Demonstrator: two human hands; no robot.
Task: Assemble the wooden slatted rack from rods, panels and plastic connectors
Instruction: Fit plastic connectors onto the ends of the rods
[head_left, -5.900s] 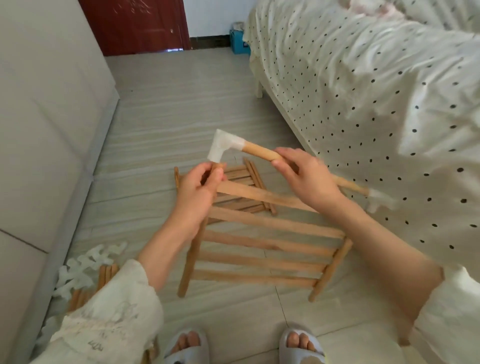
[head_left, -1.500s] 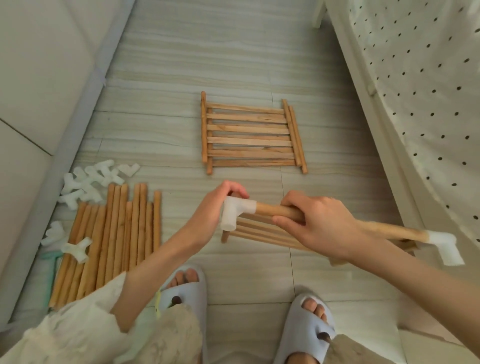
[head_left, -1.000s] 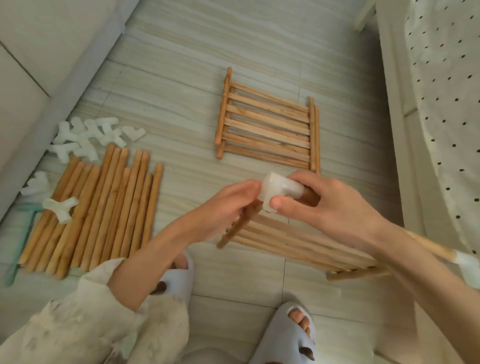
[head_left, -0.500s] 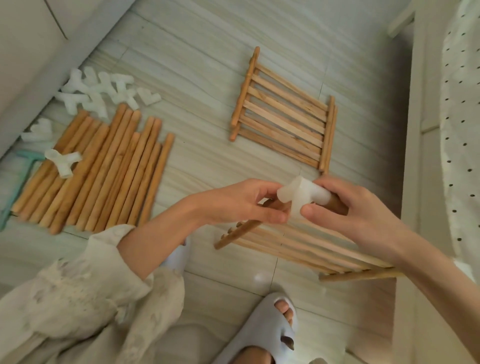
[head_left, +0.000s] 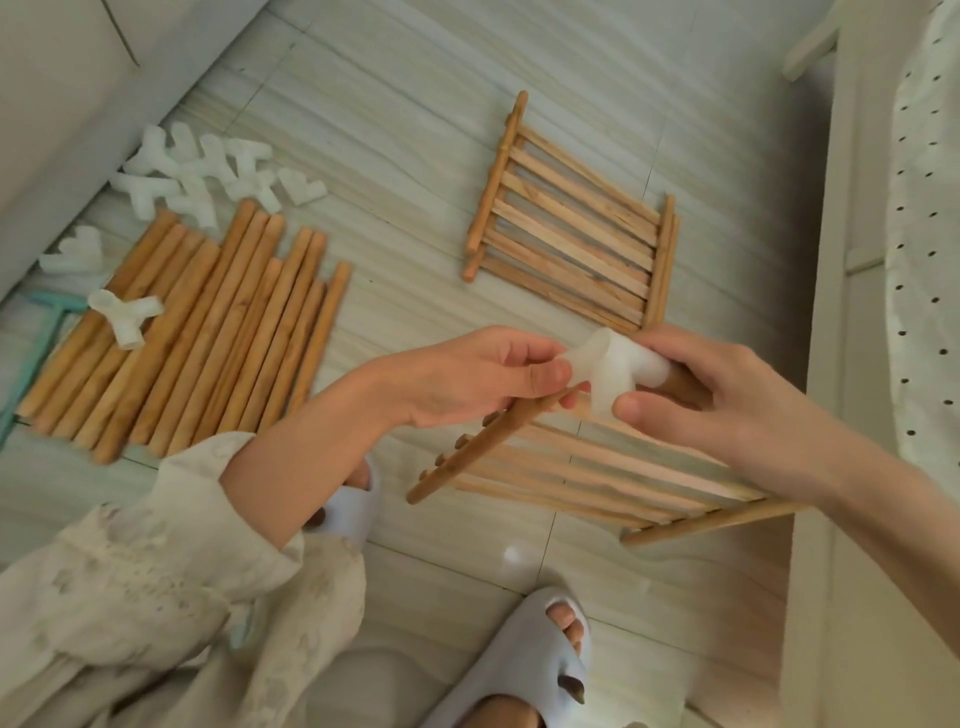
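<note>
Mid-frame, just right of centre: white plastic connector (head_left: 613, 369) pinched by both hands. Left hand (head_left: 467, 379) curled, thumb and fingertips on the connector's left socket and on the top end of the side rail of the held slatted panel (head_left: 587, 467). Right hand (head_left: 711, 400) closed round the connector's right arm and the rod (head_left: 680, 384) seated in it, rod mostly hidden in the palm. Rail's long axis running from lower left up toward the connector, its tip touching or just short of the downward socket; exact seating hidden by fingers. Likely next: rail end pushed along that axis into the socket. Left hand nearer the rail. Spare panel (head_left: 571, 244) flat at upper centre; loose rods (head_left: 197, 332) and connectors (head_left: 202, 171) at left.
</note>
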